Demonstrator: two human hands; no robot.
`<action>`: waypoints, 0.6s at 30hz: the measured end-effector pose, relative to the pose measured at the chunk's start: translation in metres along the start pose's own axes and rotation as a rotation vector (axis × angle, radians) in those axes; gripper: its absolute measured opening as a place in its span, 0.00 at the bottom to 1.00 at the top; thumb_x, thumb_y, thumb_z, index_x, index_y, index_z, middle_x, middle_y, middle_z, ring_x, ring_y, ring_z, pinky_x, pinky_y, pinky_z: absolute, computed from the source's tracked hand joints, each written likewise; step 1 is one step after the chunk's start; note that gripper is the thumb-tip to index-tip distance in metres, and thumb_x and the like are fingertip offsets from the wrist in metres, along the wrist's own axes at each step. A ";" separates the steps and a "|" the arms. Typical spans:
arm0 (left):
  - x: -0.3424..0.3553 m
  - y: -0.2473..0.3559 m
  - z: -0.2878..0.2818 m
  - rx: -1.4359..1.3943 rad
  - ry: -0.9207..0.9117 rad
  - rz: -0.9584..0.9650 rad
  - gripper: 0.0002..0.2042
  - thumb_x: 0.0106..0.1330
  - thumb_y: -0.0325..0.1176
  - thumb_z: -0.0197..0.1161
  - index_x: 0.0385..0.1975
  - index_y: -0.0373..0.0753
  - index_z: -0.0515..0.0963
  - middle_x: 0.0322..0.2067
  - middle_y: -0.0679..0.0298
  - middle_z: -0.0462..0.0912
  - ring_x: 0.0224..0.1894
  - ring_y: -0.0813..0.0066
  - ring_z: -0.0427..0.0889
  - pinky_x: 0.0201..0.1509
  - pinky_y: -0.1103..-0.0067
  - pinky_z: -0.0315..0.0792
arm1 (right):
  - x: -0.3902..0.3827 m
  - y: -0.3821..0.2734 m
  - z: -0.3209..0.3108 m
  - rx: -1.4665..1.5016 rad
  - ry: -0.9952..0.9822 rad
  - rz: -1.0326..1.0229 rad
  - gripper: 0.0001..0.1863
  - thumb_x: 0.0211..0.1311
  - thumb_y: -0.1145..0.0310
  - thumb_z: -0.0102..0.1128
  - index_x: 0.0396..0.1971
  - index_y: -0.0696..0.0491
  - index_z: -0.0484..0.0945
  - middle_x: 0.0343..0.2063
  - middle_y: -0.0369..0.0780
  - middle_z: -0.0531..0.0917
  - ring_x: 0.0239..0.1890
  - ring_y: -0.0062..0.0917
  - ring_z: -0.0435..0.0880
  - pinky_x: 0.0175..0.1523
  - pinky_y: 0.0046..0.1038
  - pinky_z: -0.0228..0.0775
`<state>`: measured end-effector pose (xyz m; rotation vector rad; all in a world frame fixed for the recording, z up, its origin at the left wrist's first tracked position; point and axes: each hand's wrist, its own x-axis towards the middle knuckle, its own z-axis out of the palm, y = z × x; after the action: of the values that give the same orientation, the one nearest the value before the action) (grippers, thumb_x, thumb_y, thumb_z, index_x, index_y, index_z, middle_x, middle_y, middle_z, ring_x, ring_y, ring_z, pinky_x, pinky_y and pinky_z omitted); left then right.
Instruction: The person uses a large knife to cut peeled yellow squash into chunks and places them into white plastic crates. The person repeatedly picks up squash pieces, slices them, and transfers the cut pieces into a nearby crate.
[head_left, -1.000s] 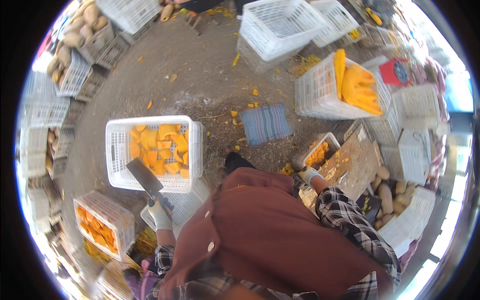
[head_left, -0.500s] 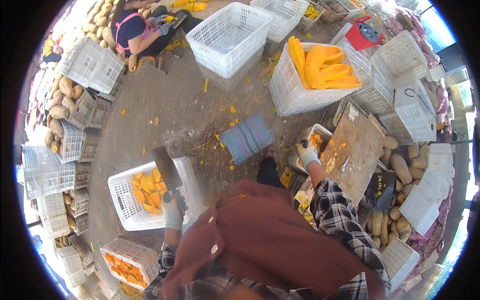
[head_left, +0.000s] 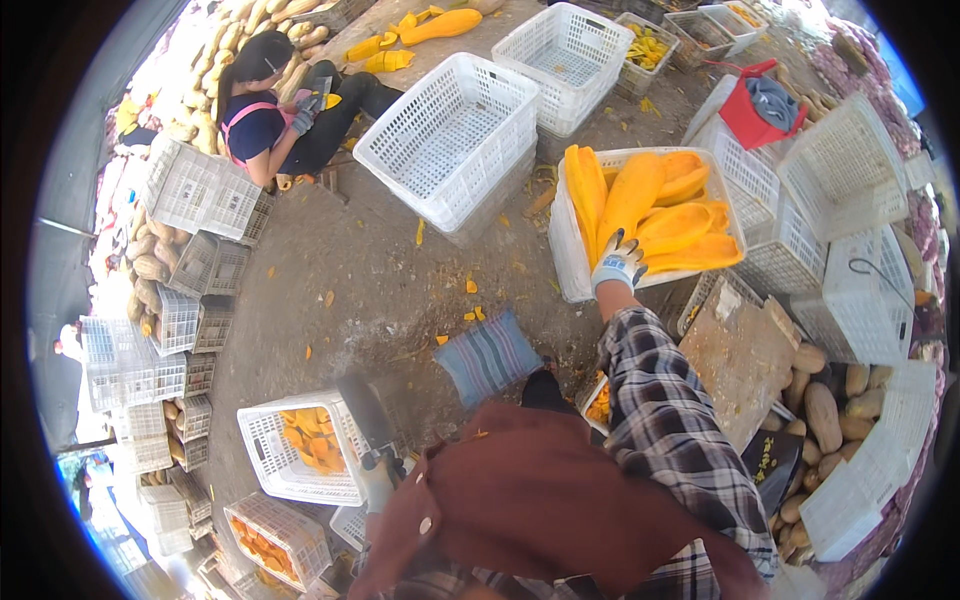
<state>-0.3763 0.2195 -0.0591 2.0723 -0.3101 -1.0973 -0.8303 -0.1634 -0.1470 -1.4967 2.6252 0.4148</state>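
My left hand [head_left: 378, 482], gloved, is closed round the handle of a cleaver [head_left: 368, 410]. The broad blade is blurred and hangs over the near right side of a white crate [head_left: 258, 462] with orange squash chunks [head_left: 312, 440] inside. My right hand [head_left: 620, 264], in a white glove with dark fingertips, reaches out with its fingers apart. It rests against the near edge of a white crate [head_left: 572, 262] heaped with long peeled orange squashes [head_left: 632, 190]. Its fingertips touch or nearly touch the nearest squash; I cannot tell which.
A worn wooden board [head_left: 742, 365] lies to the right, beside whole squashes [head_left: 822, 415]. A striped cushion [head_left: 488, 358] is on the floor ahead. Tall white crates [head_left: 445, 140] stand farther off. At the far left sits another person [head_left: 262, 125] with a squash piece. A red bag [head_left: 752, 115] is at far right.
My right hand has left the small container by the board and reached forward to the squash crate. The view has shifted. My left hand still holds the cleaver, now lower and closer to my body.
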 end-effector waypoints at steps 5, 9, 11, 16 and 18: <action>-0.009 0.012 0.045 0.278 -0.003 0.203 0.08 0.64 0.25 0.60 0.42 0.35 0.78 0.30 0.59 0.83 0.27 0.70 0.82 0.30 0.76 0.75 | 0.034 -0.016 0.008 -0.080 -0.136 0.027 0.38 0.71 0.63 0.45 0.76 0.39 0.39 0.70 0.56 0.55 0.62 0.52 0.66 0.57 0.65 0.60; -0.021 0.064 0.083 0.273 0.057 -0.053 0.07 0.65 0.26 0.60 0.41 0.35 0.76 0.27 0.58 0.82 0.25 0.70 0.81 0.28 0.75 0.75 | 0.035 -0.006 -0.017 0.018 -0.251 0.008 0.41 0.70 0.62 0.47 0.76 0.39 0.36 0.68 0.58 0.58 0.56 0.50 0.73 0.54 0.61 0.64; -0.025 0.086 0.097 0.182 0.042 -0.022 0.07 0.64 0.25 0.60 0.41 0.35 0.75 0.27 0.59 0.82 0.24 0.71 0.80 0.26 0.75 0.73 | 0.032 0.006 -0.038 0.097 -0.278 -0.034 0.45 0.66 0.59 0.52 0.76 0.41 0.35 0.66 0.57 0.60 0.56 0.49 0.75 0.55 0.56 0.66; 0.004 0.070 0.098 0.019 0.014 0.150 0.08 0.63 0.23 0.60 0.41 0.36 0.74 0.28 0.61 0.80 0.23 0.74 0.78 0.24 0.78 0.70 | 0.024 0.078 -0.059 0.400 -0.069 -0.189 0.56 0.52 0.54 0.65 0.75 0.49 0.38 0.57 0.55 0.72 0.56 0.45 0.78 0.58 0.39 0.71; 0.032 0.045 0.090 0.047 0.037 0.097 0.12 0.61 0.24 0.63 0.45 0.35 0.75 0.31 0.64 0.79 0.25 0.77 0.75 0.27 0.79 0.69 | 0.034 0.116 -0.044 0.742 -0.095 -0.040 0.51 0.49 0.63 0.67 0.73 0.50 0.48 0.55 0.53 0.76 0.55 0.42 0.79 0.58 0.34 0.72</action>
<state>-0.4217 0.1259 -0.0769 2.0938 -0.4174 -1.0015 -0.9443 -0.1481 -0.0902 -1.2180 2.2655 -0.4418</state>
